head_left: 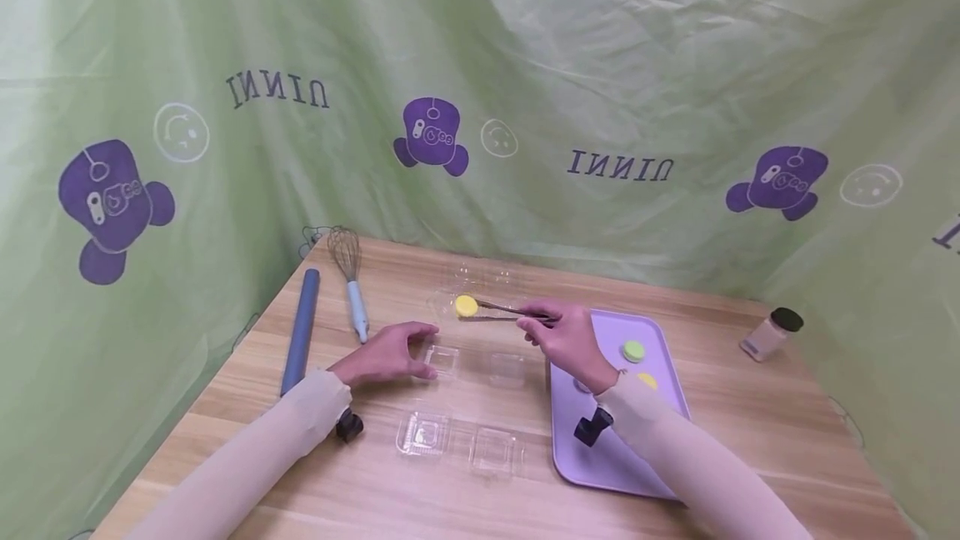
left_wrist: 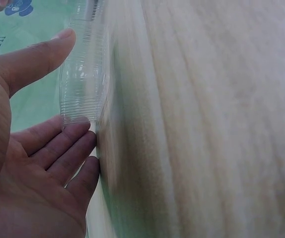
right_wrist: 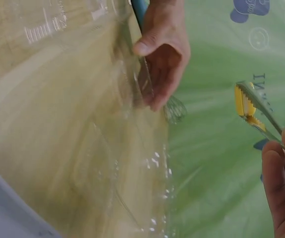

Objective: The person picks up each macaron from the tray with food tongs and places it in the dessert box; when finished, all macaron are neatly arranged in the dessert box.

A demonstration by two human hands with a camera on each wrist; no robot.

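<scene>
My right hand (head_left: 558, 332) grips thin metal tongs (head_left: 502, 312) that pinch a yellow disc (head_left: 467, 305) and hold it above the table. The right wrist view shows the tongs (right_wrist: 264, 111) clamped on the disc (right_wrist: 241, 100). My left hand (head_left: 408, 352) rests on the table, its straight fingers (left_wrist: 75, 141) touching the edge of a small clear plastic container (left_wrist: 83, 74). The thumb (left_wrist: 38, 52) stands just beside its rim. That container (head_left: 444, 358) lies a little below and left of the disc.
Several more clear containers lie around, one (head_left: 423, 432) near me and one (head_left: 495, 448) beside it. A purple tray (head_left: 600, 457) on the right carries a green disc (head_left: 633, 350) and a yellow disc (head_left: 647, 379). A blue rolling pin (head_left: 302, 327), a whisk (head_left: 348, 277) and a jar (head_left: 771, 333) lie farther out.
</scene>
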